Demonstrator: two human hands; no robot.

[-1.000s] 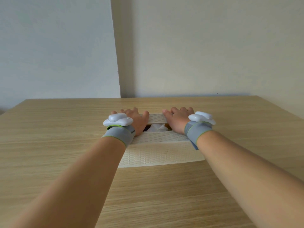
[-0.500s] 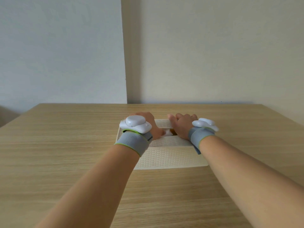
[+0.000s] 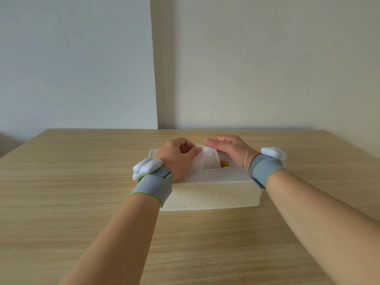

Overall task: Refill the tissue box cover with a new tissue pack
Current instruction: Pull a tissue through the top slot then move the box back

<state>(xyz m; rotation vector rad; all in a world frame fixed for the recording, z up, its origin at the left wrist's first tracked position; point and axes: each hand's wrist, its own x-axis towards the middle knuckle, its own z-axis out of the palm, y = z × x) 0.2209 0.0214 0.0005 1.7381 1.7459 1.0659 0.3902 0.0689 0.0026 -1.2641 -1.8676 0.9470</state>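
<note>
Near done | your left hand [image 3: 177, 155] is pinching a tissue [image 3: 205, 159] up through the cover [image 3: 209, 192] | right hand [image 3: 230, 150] is lying flat, fingers spread, steadying it

Single head-worn wide-angle view, facing forward and slightly down across the table [image 3: 61, 182] toward the wall [image 3: 267, 68]; forearms near, edges probably distorted.

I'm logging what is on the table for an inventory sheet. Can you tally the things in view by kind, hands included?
Hands: 2, left hand and right hand
Wrist bands with white sensors: 2
Tissue box cover: 1
Tissue: 1
Table: 1
Total: 7
</note>
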